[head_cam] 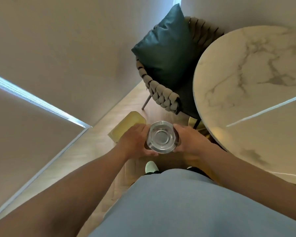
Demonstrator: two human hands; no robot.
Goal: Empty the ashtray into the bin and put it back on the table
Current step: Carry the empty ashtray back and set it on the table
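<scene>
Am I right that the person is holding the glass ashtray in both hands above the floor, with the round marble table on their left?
Not quite: in the head view the round marble table stands on the person's right, not left. The rest holds: the left hand and the right hand grip the glass ashtray above the floor.

Both bare forearms reach forward and converge in front of the torso, the left hand [135,142] and right hand [189,141] facing each other, backs up, fingers [144,153] curled inward around the ashtray [161,137] clasped between them.
</scene>
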